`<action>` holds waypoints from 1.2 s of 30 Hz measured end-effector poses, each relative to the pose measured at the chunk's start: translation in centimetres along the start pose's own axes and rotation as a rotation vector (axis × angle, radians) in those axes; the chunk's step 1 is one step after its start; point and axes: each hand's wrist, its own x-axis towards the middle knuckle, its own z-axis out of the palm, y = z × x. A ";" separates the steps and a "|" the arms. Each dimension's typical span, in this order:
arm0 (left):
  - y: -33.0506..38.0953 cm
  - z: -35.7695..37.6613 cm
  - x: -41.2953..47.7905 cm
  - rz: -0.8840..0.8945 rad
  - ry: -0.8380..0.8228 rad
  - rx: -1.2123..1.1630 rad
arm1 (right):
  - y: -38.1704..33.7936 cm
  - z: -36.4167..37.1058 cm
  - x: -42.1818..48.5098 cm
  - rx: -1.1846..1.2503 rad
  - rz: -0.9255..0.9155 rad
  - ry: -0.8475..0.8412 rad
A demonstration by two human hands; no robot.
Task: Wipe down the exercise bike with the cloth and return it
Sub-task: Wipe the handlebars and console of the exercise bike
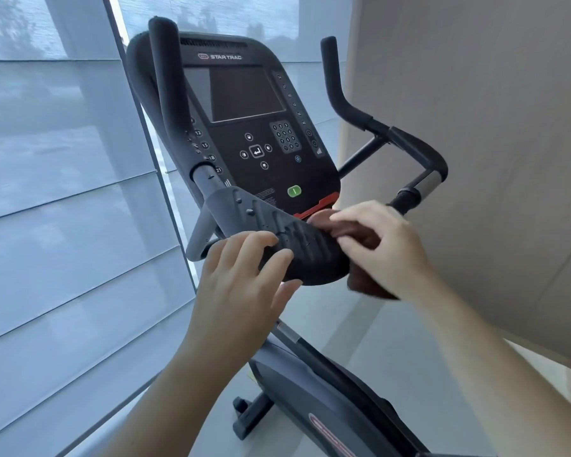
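A black exercise bike (254,127) fills the middle of the view, its console facing me with a dark screen and a green button. Below the console a ribbed dark elbow pad (297,249) sticks out toward me. My left hand (244,278) rests on the pad's left end, fingers curled over its top and thumb under its edge. My right hand (379,245) holds a dark brown cloth (360,232) bunched against the pad's right end, just under the console's red strip. Part of the cloth hangs below the hand.
The bike's right handlebar (416,150) curves up and away behind my right hand, and the left upright grip (167,94) rises beside the console. A window with grey blinds (63,192) is on the left, a beige wall (491,143) close on the right. The bike's body (320,397) and foot stand on a pale floor.
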 end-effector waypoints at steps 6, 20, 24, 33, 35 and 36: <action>3.4 1.2 2.1 0.061 -0.048 -0.047 | 1.6 -0.5 0.3 0.018 -0.019 0.000; 9.9 7.6 8.9 -0.162 -0.074 0.051 | 15.3 -4.6 8.1 -0.100 0.017 -0.106; 11.0 9.7 9.7 -0.218 -0.064 0.069 | 14.2 -3.1 6.4 0.004 -0.105 -0.041; 11.3 11.7 10.0 -0.275 -0.123 0.141 | 15.3 -4.3 10.4 -0.114 -0.065 -0.298; 11.4 11.8 10.1 -0.276 -0.117 0.158 | 14.3 -3.1 9.0 -0.080 -0.153 -0.272; 11.4 11.8 10.1 -0.270 -0.111 0.171 | 14.0 -2.6 8.5 -0.048 -0.189 -0.263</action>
